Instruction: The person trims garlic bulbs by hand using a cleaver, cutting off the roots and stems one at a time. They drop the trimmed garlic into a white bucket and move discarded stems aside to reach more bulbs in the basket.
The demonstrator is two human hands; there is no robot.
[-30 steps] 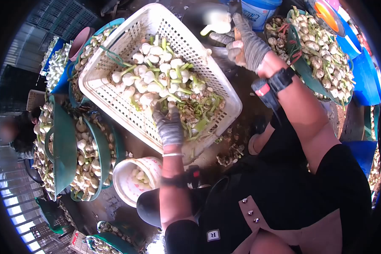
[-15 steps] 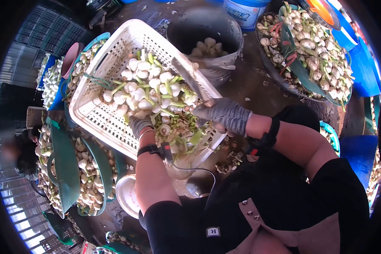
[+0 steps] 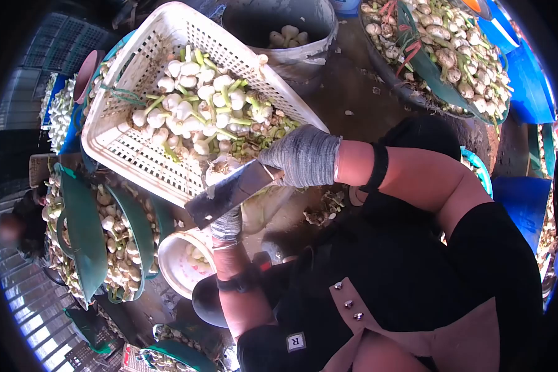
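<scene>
My gloved right hand [image 3: 304, 155] is closed around the handle of a knife [image 3: 229, 193], whose broad dark blade points down and left over the near edge of the basket. Just behind the blade is my gloved left hand [image 3: 227, 226], its fingers mostly covered by the metal. A garlic bulb [image 3: 219, 168], root end showing, sticks out above the blade, in the left hand's grasp. Beyond both hands, the white plastic basket [image 3: 130, 162] contains a pile of garlic bulbs with green stems [image 3: 195, 108], with cut trimmings at its near right end.
A grey bucket [image 3: 319, 46] with a few bulbs stands behind the basket. At lower left is a small white bucket [image 3: 167, 263] with pieces inside. Large garlic-filled tubs [image 3: 84, 235] stand left, another heaped container [image 3: 440, 56] at upper right. A person [image 3: 28, 223] is at far left.
My left hand has drawn back from the garlic pile towards me, with a bulb. My right hand has swung the knife from pointing away to lying across in front of the left hand.
</scene>
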